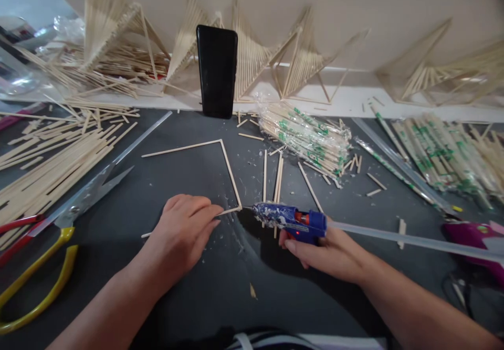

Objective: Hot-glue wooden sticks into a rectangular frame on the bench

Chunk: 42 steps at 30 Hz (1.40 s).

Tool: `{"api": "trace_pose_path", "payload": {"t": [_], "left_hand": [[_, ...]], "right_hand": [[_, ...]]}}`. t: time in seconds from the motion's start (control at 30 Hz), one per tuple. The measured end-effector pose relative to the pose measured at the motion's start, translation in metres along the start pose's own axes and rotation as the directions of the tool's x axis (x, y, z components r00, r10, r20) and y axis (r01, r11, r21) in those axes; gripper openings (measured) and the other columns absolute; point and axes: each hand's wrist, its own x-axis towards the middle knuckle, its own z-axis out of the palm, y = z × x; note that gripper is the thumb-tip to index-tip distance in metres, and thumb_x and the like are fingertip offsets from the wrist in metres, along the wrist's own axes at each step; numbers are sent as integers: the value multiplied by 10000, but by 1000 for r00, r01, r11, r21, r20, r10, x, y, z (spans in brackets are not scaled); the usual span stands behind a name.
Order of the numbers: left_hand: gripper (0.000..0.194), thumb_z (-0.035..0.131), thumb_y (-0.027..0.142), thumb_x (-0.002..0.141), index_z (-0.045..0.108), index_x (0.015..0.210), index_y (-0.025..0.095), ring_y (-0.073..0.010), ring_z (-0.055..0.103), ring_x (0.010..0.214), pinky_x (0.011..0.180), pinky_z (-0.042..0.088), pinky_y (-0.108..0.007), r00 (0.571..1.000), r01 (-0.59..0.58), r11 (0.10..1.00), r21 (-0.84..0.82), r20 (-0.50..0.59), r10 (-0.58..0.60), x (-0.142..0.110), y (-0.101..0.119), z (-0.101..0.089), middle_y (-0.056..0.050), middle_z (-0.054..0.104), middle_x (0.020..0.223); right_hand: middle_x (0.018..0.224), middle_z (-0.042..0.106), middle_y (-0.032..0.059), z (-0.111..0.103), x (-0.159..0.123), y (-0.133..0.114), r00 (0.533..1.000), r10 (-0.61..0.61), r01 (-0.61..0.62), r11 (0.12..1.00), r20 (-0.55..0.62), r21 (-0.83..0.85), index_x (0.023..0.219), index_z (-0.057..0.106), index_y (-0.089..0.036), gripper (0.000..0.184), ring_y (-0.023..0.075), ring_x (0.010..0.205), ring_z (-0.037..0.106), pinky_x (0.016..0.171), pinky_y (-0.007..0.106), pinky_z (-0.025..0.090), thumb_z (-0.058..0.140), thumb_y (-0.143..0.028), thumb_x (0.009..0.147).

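My right hand (326, 250) is closed around a blue glue gun (291, 220) with a clear glue stick (413, 241) trailing from its back. The nozzle points left at the corner of a thin bamboo stick frame (226, 169) lying on the dark mat. My left hand (183, 232) presses down on the frame's near stick, fingers closed together and pinching it beside the glued corner. A few loose sticks (277, 177) lie just behind the gun.
Yellow-handled scissors (59, 224) lie at the left beside piles of bamboo sticks (51, 161). A black phone (216, 72) stands against the wall among finished stick structures (252, 56). Wrapped chopstick bundles (307, 135) sit at centre right; a purple tool (472, 237) at the right edge.
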Motion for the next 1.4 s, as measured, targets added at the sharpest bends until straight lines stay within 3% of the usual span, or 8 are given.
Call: {"api": "trace_pose_path", "payload": {"t": [0.17,0.47,0.77,1.1,1.4], "left_hand": [[202,454,185,899,622,1009,208,-196,578,895,824,380,-364,1000,4,1000,10,1,-4,1,-1,3,-56,649,963],[192,446,183,902,610,998,203,-196,572,917,840,382,-367,1000,3,1000,-1,3,-3,1,-1,5,-49,642,961],[218,435,204,899,634,988,211,-201,585,910,839,401,-366,1000,16,1000,4,-7,-16,2,-2,6,-53,652,955],[241,406,224,910,645,926,201,-191,595,860,800,429,-346,999,33,999,-22,9,-33,6,0,5,-58,660,907],[212,424,208,905,635,924,201,-180,592,858,807,437,-337,999,49,996,-75,-3,-49,5,-2,8,-50,655,903]], "right_hand": [[579,538,-7,5,1,3,996,-75,71,994,-45,-85,712,600,-161,65,85,463,477,430,186,389,577,-220,697],[540,509,-25,10,3,-2,993,-90,88,996,-77,-28,654,544,-175,63,81,446,455,421,189,367,596,-198,682],[489,505,-24,9,5,3,978,-169,140,966,-120,-217,642,583,-176,103,93,449,453,423,194,357,602,-244,717],[499,519,-18,4,4,4,965,-259,230,921,-52,-315,647,592,-173,146,94,454,447,420,200,340,581,-273,754],[493,502,-24,4,3,-1,968,-247,221,929,-53,-296,653,592,-170,154,94,457,446,430,204,337,571,-282,756]]}}
